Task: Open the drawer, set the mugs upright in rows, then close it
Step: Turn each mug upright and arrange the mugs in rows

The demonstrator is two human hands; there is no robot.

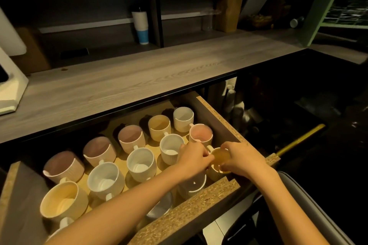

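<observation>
Chipboard-edged drawer stands pulled open beneath a grey wooden counter, holding upright mugs in rows. At its 4 o'clock corner both hands grasp one yellow mug: left hand curled on its 9 o'clock rim, right hand on its 3 o'clock rim.

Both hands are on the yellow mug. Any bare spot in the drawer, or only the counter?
The drawer is crowded: mugs fill two rows with slim floor gaps; arms partly hide the front row beside the yellow mug. The counter is broadly bare from the white appliance rightward.
</observation>
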